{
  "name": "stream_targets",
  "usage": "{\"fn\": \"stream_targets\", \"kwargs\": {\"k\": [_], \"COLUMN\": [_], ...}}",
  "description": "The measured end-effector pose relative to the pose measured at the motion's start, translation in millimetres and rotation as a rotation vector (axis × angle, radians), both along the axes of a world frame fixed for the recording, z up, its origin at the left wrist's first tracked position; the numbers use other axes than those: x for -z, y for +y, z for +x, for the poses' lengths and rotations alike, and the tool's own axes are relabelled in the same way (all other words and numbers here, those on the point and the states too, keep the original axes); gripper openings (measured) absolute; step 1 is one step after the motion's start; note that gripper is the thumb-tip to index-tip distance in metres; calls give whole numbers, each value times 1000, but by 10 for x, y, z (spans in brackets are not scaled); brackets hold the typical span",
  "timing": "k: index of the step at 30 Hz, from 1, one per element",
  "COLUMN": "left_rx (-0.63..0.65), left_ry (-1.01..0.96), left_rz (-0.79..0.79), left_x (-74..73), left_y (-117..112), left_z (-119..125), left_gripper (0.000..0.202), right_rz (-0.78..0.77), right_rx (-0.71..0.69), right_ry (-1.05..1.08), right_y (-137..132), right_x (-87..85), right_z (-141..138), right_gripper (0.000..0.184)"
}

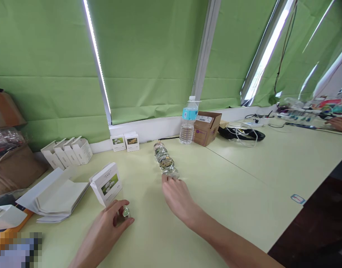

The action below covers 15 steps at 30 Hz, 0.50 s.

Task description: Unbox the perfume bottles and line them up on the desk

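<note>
Green tbl, green blinds, L hand gripping glass jar, R hand curled on jar row

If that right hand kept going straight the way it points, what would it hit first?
The right hand would meet the nearest clear round glass jar in the row; its fingertips seem already against it, though depth is unclear.

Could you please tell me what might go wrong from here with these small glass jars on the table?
The right hand touches the end of the row of small glass jars; they stand close, so a nudge could knock them together. The left hand holds a single glass jar beside a white box, which it might bump.
</note>
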<state>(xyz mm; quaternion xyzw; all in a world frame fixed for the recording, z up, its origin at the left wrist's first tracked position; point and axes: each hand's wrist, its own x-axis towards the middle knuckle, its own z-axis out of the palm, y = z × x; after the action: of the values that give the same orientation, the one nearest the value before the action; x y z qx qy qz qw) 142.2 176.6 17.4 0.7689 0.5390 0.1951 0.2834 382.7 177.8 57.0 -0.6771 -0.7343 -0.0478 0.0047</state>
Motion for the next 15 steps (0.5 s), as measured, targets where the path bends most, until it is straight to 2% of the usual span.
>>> {"fn": "stream_targets", "kwargs": {"k": [2, 4, 6, 8, 11, 15], "left_rx": [17, 28, 25, 24, 23, 37], "left_ry": [25, 34, 23, 8, -4, -1], "left_rz": [23, 43, 54, 54, 62, 118], "left_x": [-8, -23, -36, -37, -9, 56], "left_y": [-4, -16, -40, -73, -123, -153], "left_z": [13, 31, 52, 76, 118, 176], "left_gripper": [22, 17, 18, 18, 20, 42], "right_rz": [11, -15, -63, -96, -97, -60], "right_rx": [-35, -169, -321, -392, -377, -387], "right_ry": [90, 294, 502, 620, 674, 645], "right_y": [-44, -102, -169, -232, -282, -270], "right_x": [1, 10, 24, 35, 34, 1], "right_z": [-59, -121, -194, -270, -340, -327], "right_gripper": [26, 15, 26, 38, 44, 45]}}
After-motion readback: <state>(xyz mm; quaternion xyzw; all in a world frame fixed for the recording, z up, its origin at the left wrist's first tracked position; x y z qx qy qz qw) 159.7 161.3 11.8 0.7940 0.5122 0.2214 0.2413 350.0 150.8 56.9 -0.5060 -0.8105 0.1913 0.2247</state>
